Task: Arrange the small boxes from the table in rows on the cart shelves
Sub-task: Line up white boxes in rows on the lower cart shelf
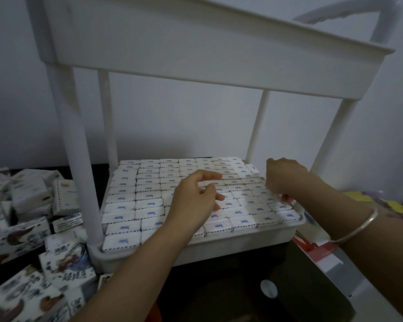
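Note:
Rows of small white boxes (149,203) with blue marks fill the lower shelf (254,240) of the white cart. One box (253,168) at the back right lies askew on top of the others. My left hand (193,201) hovers over the middle of the rows, its fingers loosely curled around nothing. At the shelf's right side, my right hand (282,177) is bent downward with its fingertips on the boxes near the rim. Whether it grips a box is hidden by the hand itself.
The cart's upper shelf (196,54) hangs over the work area, and its white posts (79,159) stand at the corners. Larger patterned boxes (33,228) are piled on the dark table to the left. A red and white carton (316,252) lies to the right.

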A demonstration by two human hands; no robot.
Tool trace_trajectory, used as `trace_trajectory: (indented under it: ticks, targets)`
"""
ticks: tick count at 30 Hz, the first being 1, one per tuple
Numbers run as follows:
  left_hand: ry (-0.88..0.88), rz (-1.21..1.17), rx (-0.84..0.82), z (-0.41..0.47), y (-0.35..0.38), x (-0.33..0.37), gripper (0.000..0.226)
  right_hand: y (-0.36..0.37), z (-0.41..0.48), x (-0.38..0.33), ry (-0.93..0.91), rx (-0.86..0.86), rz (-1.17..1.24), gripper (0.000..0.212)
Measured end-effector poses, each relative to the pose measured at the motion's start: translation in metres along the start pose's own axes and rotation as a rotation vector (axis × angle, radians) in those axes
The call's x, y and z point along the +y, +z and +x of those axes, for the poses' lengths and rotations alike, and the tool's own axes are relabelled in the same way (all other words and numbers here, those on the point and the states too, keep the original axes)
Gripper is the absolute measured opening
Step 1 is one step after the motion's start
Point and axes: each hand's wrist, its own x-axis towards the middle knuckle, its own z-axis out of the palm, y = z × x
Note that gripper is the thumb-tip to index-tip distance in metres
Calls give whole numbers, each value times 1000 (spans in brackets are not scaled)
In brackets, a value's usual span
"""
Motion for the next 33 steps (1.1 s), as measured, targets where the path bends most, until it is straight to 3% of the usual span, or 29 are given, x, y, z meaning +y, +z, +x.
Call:
trace_trajectory:
  ticks: [2, 5, 10, 16, 20, 27, 33]
  targets:
    - [16, -4, -3, -5, -2, 5, 30, -1, -12, -4, -103, 204, -65, 31]
    - [82, 72, -54, -19, -11, 12, 30, -2, -43, -28, -239, 443, 108, 26]
    - [141, 238, -80, -68, -58, 19, 22, 8, -106, -90, -498, 570, 485, 3]
    - [50, 403, 101, -161, -168, 9, 28, 14, -169, -165, -879, 366, 865, 5]
    - [65, 631, 421, -218, -231, -23, 38, 23, -203, -224, -1139, 219, 812, 10]
    - [175, 1101, 842, -283, -302, -48, 25, 25, -239, -321, -1345, 121, 740, 27]
    - [93, 1214, 1116, -301, -344, -57, 44, 29, -277, -387, -1512, 107, 657, 46]
